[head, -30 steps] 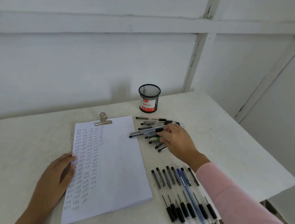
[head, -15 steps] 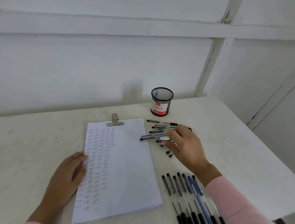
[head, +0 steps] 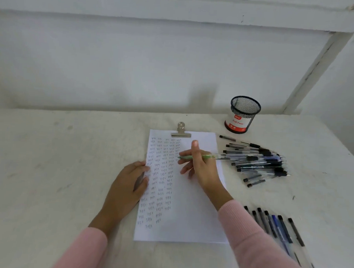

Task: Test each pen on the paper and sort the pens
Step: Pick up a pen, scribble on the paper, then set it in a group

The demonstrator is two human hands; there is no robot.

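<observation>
A white paper (head: 191,211) under a metal clip (head: 181,131) lies on the table, its left half filled with small pen marks. My right hand (head: 201,165) holds a green pen (head: 206,156) over the upper part of the sheet, thumb raised, pen lying nearly level with its tip pointing left. My left hand (head: 127,184) rests flat on the paper's left edge. A loose pile of pens (head: 258,161) lies to the right of the paper. A row of sorted pens (head: 273,225) lies nearer, at the lower right, partly hidden by my sleeve.
A black mesh pen cup (head: 243,114) with a red and white label stands behind the pile near the wall. The white table (head: 59,169) spreads wide to the left. Its right edge runs close past the pen pile.
My right hand has lifted the green pen out of the pile and carried it left over the paper. The camera has swung left and tilted down. My left hand stays on the paper.
</observation>
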